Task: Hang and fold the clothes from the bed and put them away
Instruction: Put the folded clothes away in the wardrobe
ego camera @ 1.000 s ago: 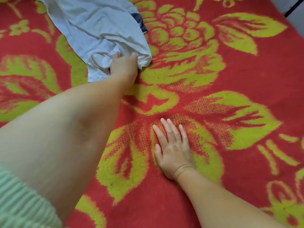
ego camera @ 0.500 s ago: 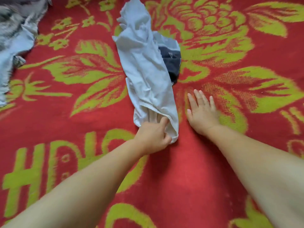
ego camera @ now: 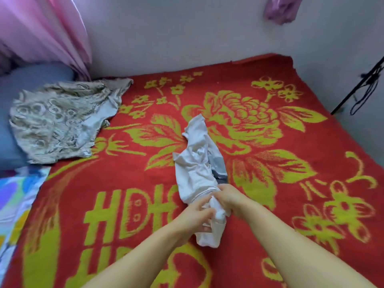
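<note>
White garment (ego camera: 197, 165) lies bunched in a long strip at mid-bed on the red blanket (ego camera: 311, 204), running from the near-centre up toward the big yellow-green flower print. A darker grey/navy bit of fabric (ego camera: 219, 169) peeks out along its right edge, can't tell if it's a separate piece or part of the same one. Near end of the garment is gathered up btwn both hands: left hand (ego camera: 195, 217) clenched on the cloth from the left side, fingers wrapped into the folds; right hand (ego camera: 228, 196) closed on it from the right/top, thumb side pressed to the bunch. Hands nearly touching each other w/ cloth between; a loose tail of the garment hangs out below them onto the blanket. Both forearms come in from the bottom edge, bare. Further out: patterned beige garment (ego camera: 60, 121) spread crumpled at far left, partly on the blanket, partly over a blue-grey pillow (ego camera: 12, 88). Colourful sheet (ego camera: 14, 196) shows at the left edge below that. Pink curtain (ego camera: 41, 28) top left, pale wall (ego camera: 176, 34) behind the bed, purple item (ego camera: 280, 7) hanging top right, blurred. Black stand w/ cable (ego camera: 365, 86) at right edge beside the bed.
</note>
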